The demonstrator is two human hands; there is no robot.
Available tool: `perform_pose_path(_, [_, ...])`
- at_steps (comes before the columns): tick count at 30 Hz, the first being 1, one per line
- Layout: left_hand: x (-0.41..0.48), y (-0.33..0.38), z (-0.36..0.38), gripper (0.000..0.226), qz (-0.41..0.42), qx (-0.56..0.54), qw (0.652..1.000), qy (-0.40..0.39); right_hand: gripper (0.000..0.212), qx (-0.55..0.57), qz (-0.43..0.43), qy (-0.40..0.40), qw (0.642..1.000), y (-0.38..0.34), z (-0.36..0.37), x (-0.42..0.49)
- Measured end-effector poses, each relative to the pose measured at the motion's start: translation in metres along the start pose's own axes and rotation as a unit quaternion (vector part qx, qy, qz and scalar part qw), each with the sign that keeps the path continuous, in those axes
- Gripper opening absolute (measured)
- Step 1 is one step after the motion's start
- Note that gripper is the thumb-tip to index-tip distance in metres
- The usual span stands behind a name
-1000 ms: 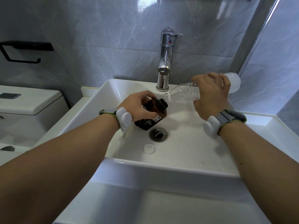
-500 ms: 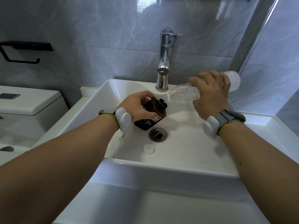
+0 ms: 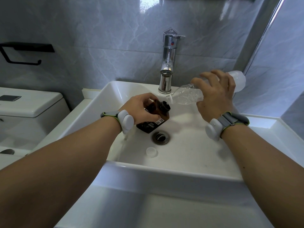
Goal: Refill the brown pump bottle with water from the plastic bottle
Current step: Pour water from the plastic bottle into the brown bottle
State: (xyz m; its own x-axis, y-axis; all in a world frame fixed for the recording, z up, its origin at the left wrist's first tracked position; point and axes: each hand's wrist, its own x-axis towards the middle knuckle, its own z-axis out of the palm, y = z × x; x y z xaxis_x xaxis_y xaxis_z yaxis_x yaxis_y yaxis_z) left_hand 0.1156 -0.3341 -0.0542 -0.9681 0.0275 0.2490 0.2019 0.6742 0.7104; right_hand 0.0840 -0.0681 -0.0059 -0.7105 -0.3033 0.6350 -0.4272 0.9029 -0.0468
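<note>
Sink, brown bottle left hand, plastic bottle right hand, label perhaps Chinese

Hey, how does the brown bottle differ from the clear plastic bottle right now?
The brown pump bottle is dark amber with a printed label; the plastic bottle is clear and crinkled. The brown one leans, mouth up, in the left hand; the plastic one lies almost level in the right hand, mouth dipped toward the brown one's. Both are uncapped over the sink.

Brown pump bottle uncapped, tilted over basin, clear plastic bottle tipped sideways, mouth just above its neck
</note>
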Motion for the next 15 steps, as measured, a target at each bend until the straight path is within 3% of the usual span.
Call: perform_pose_path(15, [-0.001,0.0023,-0.0002,0.049,-0.003,0.003,1.0,0.001,0.067,-0.007,-0.004,0.021,1.0,-0.0004,0.0021,0.0024])
